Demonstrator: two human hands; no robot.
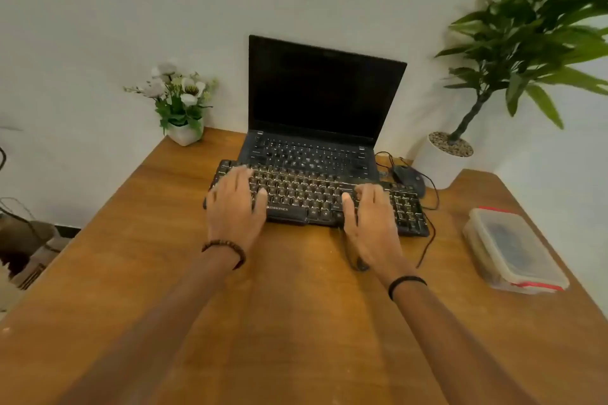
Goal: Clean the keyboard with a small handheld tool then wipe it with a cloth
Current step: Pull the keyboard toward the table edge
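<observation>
A black external keyboard [306, 194] lies on the wooden desk [296, 322], its far edge overlapping the front of an open laptop [316, 115]. My left hand [235, 207] rests flat on the keyboard's left part, fingers spread over the keys. Over the right-middle keys lies my right hand [370, 214], fingers extended, thumb pointing inward. Neither hand holds anything. No brush or cloth is in sight.
A black mouse [409, 179] with a cable lies right of the laptop. A clear lidded container [515, 250] with red trim sits at the desk's right edge. A small flower pot [184, 133] stands far left, a tall potted plant [450, 154] far right against the wall.
</observation>
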